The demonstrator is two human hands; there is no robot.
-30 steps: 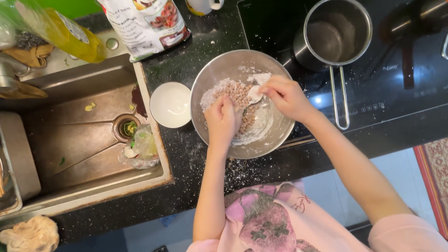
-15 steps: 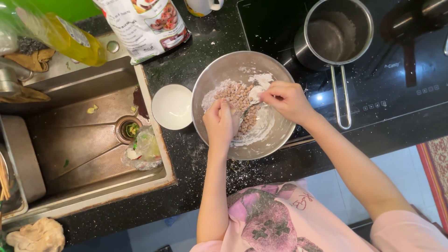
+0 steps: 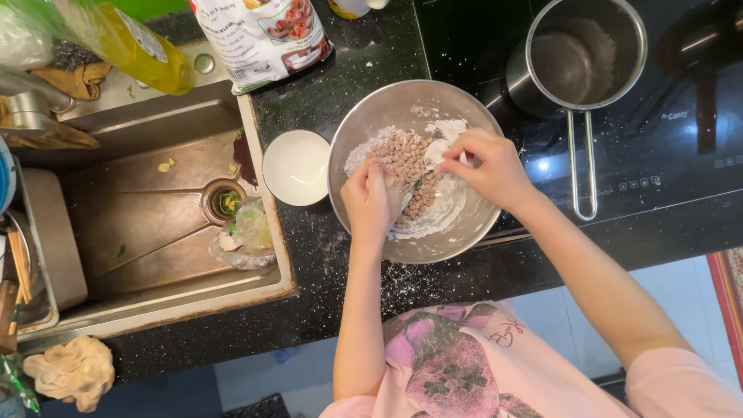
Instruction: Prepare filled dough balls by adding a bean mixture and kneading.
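One sink (image 3: pixel 155 232) sits at the left, then one small white bowl (image 3: pixel 296 167), then one steel mixing bowl (image 3: pixel 418 174) on the black counter (image 3: pixel 325 310), and one saucepan (image 3: pixel 576 54) whose long handle points toward the person. Inside the mixing bowl lies a heap of small brown balls (image 3: pixel 409 166) in white flour. The left hand (image 3: pixel 370 203) is curled at the heap's near-left edge, perhaps around a utensil; the right hand (image 3: pixel 487 170) pinches floury dough at its right.

Black speckled counter (image 3: pixel 325 101), steel sink (image 3: pixel 147 224), pale floor (image 3: pixel 565 317).
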